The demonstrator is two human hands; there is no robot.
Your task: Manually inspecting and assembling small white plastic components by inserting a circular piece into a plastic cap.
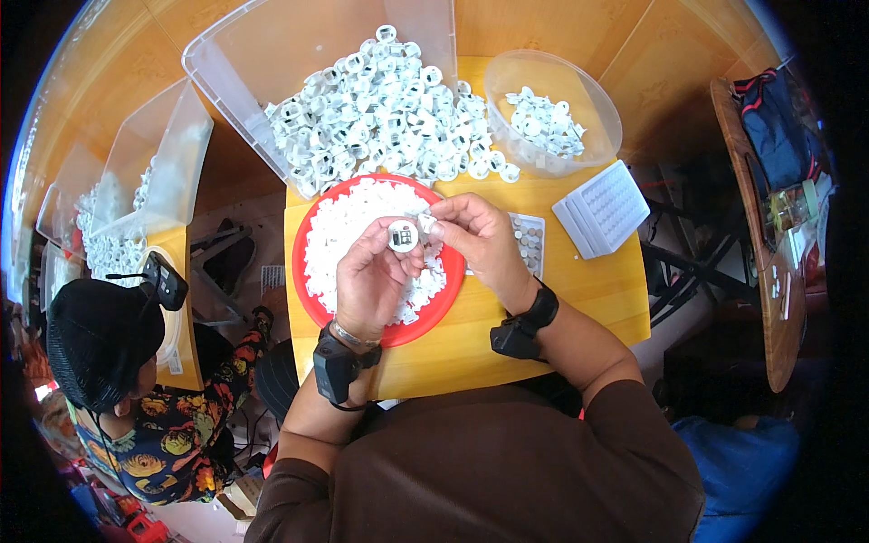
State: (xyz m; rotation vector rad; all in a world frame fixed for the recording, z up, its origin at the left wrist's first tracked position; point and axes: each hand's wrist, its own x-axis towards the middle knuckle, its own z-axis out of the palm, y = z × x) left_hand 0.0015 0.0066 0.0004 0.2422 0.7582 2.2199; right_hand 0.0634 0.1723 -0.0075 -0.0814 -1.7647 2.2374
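Observation:
My left hand (373,281) is closed on a round white plastic part (404,236) with a black and silver middle, held face up between thumb and fingers. Close against its right side, my right hand (486,242) pinches a small white plastic piece (429,224); the fingertips partly cover it. Both hands are above a round red tray (407,337) heaped with small white plastic pieces (342,222). Just right of that tray, partly behind my right hand, lies a small white tray (539,262) with rows of round discs.
Beyond the red tray, a clear bin (226,68) spills a heap of round white parts (371,118) onto the yellow table (579,312). A clear round tub (608,118) and stacked white gridded trays (602,210) stand right. At left sits another person (154,407) near more clear bins (163,136).

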